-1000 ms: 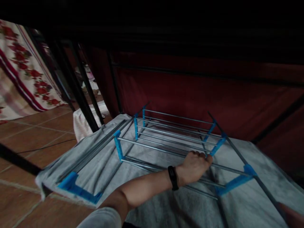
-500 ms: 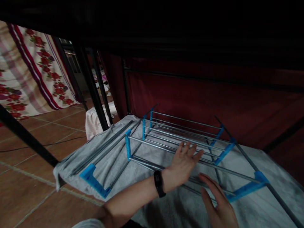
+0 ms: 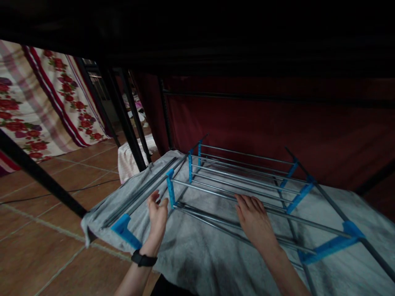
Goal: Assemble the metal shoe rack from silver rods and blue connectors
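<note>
A rack of grey metal tubes with blue plastic brackets (image 3: 170,190) lies on a grey blanket (image 3: 203,259). My left hand (image 3: 157,216) is open, thumb and fingers apart, over the left part of the rack. It is between the lower-left blue bracket (image 3: 126,231) and the upright one beside the front rods. My right hand (image 3: 254,220) lies palm down over the front metal rods (image 3: 212,192), fingers stretched out and their tips at a rod. Whether it presses on the rod I cannot tell. Near the right end is another blue bracket (image 3: 333,246).
Loose grey tubes (image 3: 138,193) lie along the blanket's left side. Black bed posts (image 3: 123,119) stand at left, and a dark frame hangs low overhead. Behind is a dark red curtain (image 3: 247,123). A flowered cloth (image 3: 68,94) hangs over the tiled floor (image 3: 61,181), where a cable runs.
My left hand has moved left, away from the middle rods to the rack's left end. My right hand has come forward onto the front rods. The view has shifted slightly.
</note>
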The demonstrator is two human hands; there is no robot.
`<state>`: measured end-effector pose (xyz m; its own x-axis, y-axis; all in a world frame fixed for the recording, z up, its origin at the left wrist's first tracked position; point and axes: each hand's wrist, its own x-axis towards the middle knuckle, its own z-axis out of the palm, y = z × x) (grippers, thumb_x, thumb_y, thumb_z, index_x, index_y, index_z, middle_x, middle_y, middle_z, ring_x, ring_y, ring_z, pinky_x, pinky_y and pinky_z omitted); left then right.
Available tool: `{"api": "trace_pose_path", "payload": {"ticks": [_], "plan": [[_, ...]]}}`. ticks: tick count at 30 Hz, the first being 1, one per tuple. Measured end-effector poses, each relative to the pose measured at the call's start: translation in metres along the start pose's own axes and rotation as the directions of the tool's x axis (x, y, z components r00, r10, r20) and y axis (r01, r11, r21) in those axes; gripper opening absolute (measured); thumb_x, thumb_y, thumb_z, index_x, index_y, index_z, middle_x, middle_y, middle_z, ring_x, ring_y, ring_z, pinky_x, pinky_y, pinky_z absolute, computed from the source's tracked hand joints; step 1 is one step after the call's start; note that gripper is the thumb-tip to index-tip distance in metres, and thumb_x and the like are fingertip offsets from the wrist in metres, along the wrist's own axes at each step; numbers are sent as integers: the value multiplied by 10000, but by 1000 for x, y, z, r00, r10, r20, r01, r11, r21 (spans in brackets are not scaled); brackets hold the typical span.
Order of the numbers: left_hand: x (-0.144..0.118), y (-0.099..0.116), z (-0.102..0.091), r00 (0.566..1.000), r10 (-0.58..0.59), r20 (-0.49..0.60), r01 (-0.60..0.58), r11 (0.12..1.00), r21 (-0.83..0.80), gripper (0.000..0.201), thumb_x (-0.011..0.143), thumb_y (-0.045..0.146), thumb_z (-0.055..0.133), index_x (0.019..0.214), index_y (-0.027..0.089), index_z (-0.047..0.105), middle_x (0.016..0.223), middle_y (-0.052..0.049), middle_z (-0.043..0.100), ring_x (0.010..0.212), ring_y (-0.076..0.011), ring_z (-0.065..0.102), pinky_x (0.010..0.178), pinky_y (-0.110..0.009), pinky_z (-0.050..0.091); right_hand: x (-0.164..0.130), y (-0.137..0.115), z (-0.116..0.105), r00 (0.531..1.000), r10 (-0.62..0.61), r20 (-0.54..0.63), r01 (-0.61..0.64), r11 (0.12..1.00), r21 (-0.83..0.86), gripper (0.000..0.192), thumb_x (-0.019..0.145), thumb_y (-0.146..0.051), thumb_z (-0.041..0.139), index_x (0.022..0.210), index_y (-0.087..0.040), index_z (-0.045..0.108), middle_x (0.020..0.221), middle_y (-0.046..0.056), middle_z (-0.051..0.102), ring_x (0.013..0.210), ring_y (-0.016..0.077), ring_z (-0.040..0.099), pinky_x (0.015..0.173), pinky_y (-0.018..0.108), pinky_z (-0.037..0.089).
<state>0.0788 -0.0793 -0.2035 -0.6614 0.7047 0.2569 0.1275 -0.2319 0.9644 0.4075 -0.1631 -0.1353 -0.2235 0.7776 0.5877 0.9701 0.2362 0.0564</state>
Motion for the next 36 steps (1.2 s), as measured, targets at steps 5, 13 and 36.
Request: {"api": "trace_pose_path", "payload": {"ticks": [5,13,36], "plan": [[24,19,25,976,51,213,-24,991,-128,418,781,342,722,1178,212,697,1262,-101,708,1253,-315,627,1168,-518,429,10,9,0,993,-80,86,84,996,-43,175,1039,-161,528,1142,-206,662,1000,67,718,932,232,684,887,387,484],[31,16,40,942,180,284,-142,979,-149,473,908,525,645,1255,210,703,1374,-105,684,1415,-298,527,1276,-472,307,14,19,-1,981,-159,107,164,986,-34,173,1055,-160,496,1031,-228,653,980,41,719,860,190,681,778,332,444],[33,0,44,961,191,198,-180,981,-71,471,957,562,555,1209,197,715,1344,-122,698,1343,-292,589,1240,-460,357,28,31,-8,924,-129,360,84,987,138,277,1087,-266,404,1186,-268,662,1114,42,762,900,195,729,721,303,456]]}}
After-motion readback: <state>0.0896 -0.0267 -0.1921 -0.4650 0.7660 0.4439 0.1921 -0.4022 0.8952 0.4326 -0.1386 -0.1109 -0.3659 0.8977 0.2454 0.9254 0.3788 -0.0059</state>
